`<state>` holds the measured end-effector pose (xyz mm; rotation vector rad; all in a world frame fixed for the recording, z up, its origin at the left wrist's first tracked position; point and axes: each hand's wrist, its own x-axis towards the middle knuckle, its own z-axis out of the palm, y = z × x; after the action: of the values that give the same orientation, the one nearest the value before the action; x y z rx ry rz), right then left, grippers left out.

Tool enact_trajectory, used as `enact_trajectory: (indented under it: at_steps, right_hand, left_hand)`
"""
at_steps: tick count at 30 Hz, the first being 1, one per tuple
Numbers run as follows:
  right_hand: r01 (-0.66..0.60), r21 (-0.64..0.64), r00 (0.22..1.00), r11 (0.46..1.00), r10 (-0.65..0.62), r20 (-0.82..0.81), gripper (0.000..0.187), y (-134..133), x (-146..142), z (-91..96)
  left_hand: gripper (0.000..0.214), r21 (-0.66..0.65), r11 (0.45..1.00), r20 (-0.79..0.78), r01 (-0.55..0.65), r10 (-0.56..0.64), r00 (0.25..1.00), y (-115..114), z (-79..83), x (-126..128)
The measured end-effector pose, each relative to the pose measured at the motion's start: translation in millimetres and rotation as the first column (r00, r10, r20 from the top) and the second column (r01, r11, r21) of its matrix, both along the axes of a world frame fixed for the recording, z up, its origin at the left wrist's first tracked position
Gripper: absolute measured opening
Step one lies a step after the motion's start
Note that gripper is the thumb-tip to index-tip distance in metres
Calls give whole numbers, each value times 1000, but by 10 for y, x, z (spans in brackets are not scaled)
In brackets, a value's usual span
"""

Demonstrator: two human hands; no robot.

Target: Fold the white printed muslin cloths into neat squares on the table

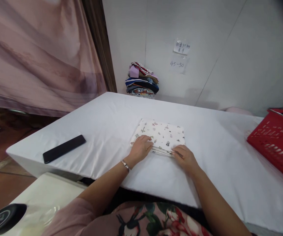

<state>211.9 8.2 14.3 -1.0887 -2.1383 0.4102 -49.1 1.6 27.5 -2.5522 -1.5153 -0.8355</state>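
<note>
A folded white cloth (pixel 162 132) printed with small plants and other little figures lies flat on the white-covered table. Its layers show along the front edge. My left hand (pixel 140 147) is closed at the front left of it, fingers on top and thumb by the edge. At the front right corner, my right hand (pixel 183 157) pinches the edge layers between thumb and fingers. The thumb tips are partly hidden against the fabric.
The white-covered table (pixel 102 121) carries a long black object (pixel 64 148) on the left and a red plastic basket (pixel 276 141) on the right. Behind it, a stack of folded fabrics (pixel 142 80) stands against the wall. A pink curtain (pixel 40 55) hangs at left.
</note>
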Motion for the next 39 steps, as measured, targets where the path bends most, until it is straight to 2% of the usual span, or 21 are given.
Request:
enact_trajectory:
  at_steps: [12,19,24,39]
  right_hand:
    - [2,1,999,1000,-2,-51,20,-1,-28,23]
    - [19,46,998,999,-16,-67,17,4,-44,4]
    - [31,52,998,998,-28,-59,15,10,-43,-19]
    - [38,114,997,993,-30,-66,15,31,-54,-70]
  left_hand:
    - [25,-71,996,114,50,-42,993,101,-58,44]
    - [15,22,999,216,49,-53,975,76,-121,121]
    - [19,81,992,155,95,-107,982,56,-179,139]
    - [14,7,996,38,85,-85,996,48,-172,155]
